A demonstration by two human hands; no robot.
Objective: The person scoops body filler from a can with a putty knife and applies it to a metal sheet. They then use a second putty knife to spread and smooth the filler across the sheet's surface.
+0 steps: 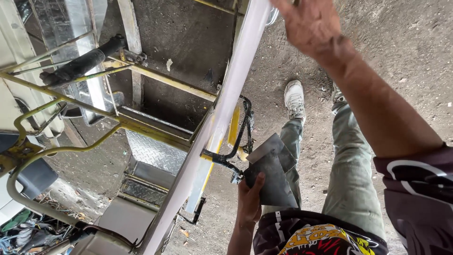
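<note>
Left hand (248, 204): gripping flat dark metal plates (271, 177) by the lower edge.
Plates: likely stiff, heavy, sharp-edged; hold by the edges.
Right hand (309, 23): raised at white rail (222, 108), grip partly cropped; cannot tell.

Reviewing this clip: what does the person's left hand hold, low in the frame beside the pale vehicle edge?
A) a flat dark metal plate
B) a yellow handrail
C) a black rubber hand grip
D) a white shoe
A: the left hand grips the lower edge of a flat dark metal plate, thumb across its face, next to the black bracket on the pale vehicle edge.
</note>
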